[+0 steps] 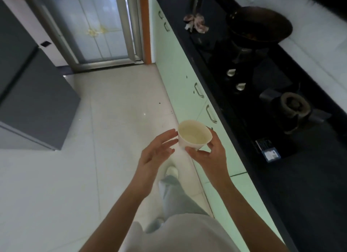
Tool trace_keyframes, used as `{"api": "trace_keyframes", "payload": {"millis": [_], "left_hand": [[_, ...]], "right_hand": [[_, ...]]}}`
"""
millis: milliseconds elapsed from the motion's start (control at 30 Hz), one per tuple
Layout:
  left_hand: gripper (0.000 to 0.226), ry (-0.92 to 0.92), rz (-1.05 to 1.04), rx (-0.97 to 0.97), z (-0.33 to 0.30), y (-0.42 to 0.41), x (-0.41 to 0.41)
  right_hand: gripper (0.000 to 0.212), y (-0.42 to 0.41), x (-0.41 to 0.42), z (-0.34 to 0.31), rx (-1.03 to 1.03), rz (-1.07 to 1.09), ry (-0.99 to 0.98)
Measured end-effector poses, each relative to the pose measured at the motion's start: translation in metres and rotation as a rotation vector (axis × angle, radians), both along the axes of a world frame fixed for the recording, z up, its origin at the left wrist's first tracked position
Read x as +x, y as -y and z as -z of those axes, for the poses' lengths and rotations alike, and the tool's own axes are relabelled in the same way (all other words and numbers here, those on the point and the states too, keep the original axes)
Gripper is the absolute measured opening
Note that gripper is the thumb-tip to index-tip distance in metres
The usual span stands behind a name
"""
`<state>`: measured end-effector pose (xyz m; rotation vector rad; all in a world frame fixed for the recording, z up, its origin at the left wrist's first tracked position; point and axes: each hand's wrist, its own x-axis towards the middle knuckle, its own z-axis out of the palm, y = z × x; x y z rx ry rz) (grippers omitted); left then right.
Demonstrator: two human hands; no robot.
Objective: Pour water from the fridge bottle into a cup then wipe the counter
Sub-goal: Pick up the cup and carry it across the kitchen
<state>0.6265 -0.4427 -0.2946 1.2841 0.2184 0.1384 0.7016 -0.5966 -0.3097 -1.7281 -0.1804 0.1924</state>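
Observation:
A cream paper cup point(194, 134) is held in the air over the floor, just left of the counter's front edge. My right hand point(208, 154) grips the cup from the right and below, thumb on its lower side. My left hand point(156, 152) is beside the cup on the left with fingers straight, fingertips at or near its wall. The cup's inside looks pale; whether it holds water is unclear. The grey fridge point(32, 94) stands at the left. No bottle is in view.
The black counter point(300, 176) runs along the right, with a gas hob, a dark wok point(261, 24) at the back, a burner point(293, 105) and a crumpled cloth point(196, 23). Pale green cabinets sit below. A glass door point(99, 26) stands ahead across the tiled floor.

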Motion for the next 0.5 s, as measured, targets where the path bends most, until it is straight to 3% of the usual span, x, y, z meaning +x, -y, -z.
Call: {"api": "trace_keyframes", "payload": {"millis": [500], "left_hand": [[0.038,-0.010,-0.115,0.069,-0.021,-0.104,0.240]], "right_hand": [[0.064,-0.116,0.253,-0.017,-0.017,-0.139,0.065]]}}
